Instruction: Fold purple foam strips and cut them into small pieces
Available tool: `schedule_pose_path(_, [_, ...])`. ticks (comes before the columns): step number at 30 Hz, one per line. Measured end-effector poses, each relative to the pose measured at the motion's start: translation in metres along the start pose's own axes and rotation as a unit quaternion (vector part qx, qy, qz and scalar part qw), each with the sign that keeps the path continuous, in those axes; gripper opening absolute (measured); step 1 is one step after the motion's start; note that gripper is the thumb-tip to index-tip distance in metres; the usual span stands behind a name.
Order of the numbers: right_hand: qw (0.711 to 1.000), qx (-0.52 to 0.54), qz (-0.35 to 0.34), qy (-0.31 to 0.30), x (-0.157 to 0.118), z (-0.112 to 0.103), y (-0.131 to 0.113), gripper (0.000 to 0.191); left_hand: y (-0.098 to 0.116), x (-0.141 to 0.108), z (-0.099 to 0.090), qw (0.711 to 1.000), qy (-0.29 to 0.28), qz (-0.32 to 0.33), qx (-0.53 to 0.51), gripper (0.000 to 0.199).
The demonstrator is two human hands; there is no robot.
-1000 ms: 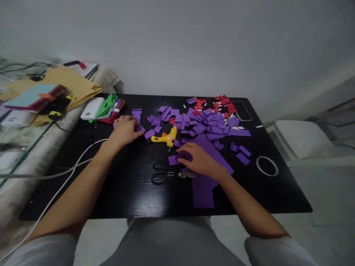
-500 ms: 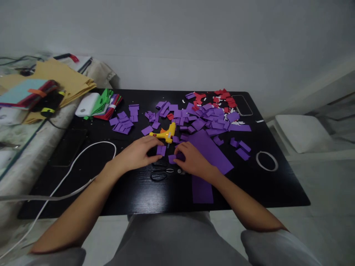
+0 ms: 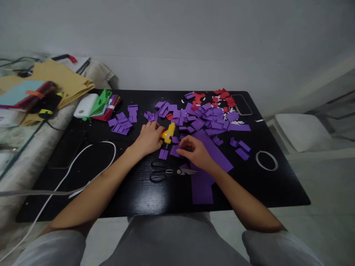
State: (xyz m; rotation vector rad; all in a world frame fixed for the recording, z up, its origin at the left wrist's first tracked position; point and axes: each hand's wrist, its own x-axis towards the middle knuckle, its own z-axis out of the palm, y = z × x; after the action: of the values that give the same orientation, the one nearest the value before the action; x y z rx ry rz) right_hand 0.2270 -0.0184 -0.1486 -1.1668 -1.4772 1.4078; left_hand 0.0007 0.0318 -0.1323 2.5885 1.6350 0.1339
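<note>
My left hand (image 3: 150,137) is closed over one end of a yellow glue gun (image 3: 168,133), and its fingers hide that part of it. The gun still lies on the table. In a pinch of thumb and finger, my right hand (image 3: 196,150) holds a small purple paper piece (image 3: 174,150) by its edge. Just below the gun lies a folded purple piece (image 3: 163,154), apart from both hands. Black-handled scissors (image 3: 169,172) rest nearer me, their blades pointing right. Larger purple sheets (image 3: 202,190) lie under and beside my right wrist.
A heap of purple pieces (image 3: 206,116) spreads behind my hands, with red scraps (image 3: 222,96) at its back right. Smaller purple piles (image 3: 121,123) lie left. A white cable (image 3: 80,155) loops along the left side. A clear ring (image 3: 266,160) lies at right.
My left hand has let go of the folded purple piece and moved up onto the glue gun. My right hand has shifted slightly up and right, uncovering the scissors' blades.
</note>
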Motion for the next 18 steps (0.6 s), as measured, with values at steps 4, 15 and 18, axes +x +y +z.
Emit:
schedule_pose_path(4, [1.000, 0.028, -0.008, -0.007, 0.001, -0.001, -0.001, 0.019, 0.001, 0.003, 0.002, 1.000, -0.006, -0.008, -0.017, 0.037])
schedule_pose_path(15, [0.998, 0.053, -0.004, 0.034, 0.006, -0.007, 0.007, 0.014, -0.022, -0.059, -0.030, 0.959, 0.168, -0.038, -0.226, 0.036])
schedule_pose_path(18, [0.997, 0.056, -0.004, 0.043, 0.007, -0.005, 0.011, 0.016, -0.018, -0.067, -0.020, 0.904, 0.127, -0.086, -0.400, 0.031])
